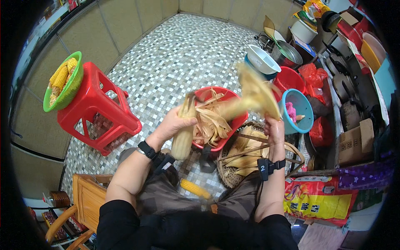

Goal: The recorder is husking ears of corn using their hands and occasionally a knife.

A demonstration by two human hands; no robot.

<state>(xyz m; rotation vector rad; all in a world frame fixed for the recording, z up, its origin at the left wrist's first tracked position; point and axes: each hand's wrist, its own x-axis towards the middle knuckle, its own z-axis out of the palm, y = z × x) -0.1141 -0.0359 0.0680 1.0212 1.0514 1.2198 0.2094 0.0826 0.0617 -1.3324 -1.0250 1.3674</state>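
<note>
My left hand (175,123) grips an ear of corn (182,142) that still wears pale inner husk, its dark stalk end pointing up. In my right hand (274,129) is a bunch of dry corn husk (257,90), blurred by motion and raised over the bucket's right side. Between my hands stands a red plastic bucket (240,125) filled with stripped husks (211,123). Beneath my right forearm, a woven bamboo basket (222,170) with a handle holds several unshucked ears (245,161). A bare yellow corn cob (193,187) shows between my legs, partly blurred.
At left, a green plastic basket (78,73) of shucked corn (61,78) rests on a red plastic stool (93,115). A blue basin (303,107), a red basin (289,78) and a white colander (262,57) stand at right, beside a shelf of pans. A wooden chair (89,200) is at lower left.
</note>
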